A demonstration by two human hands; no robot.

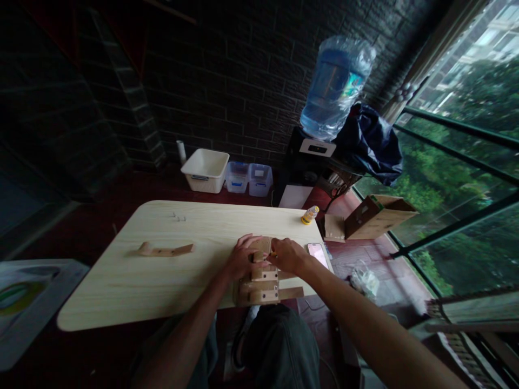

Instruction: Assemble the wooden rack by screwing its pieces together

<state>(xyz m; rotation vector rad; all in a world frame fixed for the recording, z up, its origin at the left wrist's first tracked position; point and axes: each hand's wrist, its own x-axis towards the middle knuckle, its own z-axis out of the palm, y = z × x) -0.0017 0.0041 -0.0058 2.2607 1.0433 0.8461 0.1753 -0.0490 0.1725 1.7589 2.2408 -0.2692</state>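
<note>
A wooden assembly of boards and blocks with dark round holes lies at the near right part of the pale table. My left hand rests on its upper part, fingers spread over a block. Beside it, my right hand is closed, its fingers pinched round a small yellowish thing at the assembly's right side; most of that thing is hidden. A separate curved wooden piece with two dark holes lies on the table's left half. Several tiny metallic pieces lie near the far left edge.
A yellow-capped bottle stands at the far right corner, and a phone lies at the right edge. Behind the table are a white bin, clear boxes and a water dispenser. A cardboard box sits on the right.
</note>
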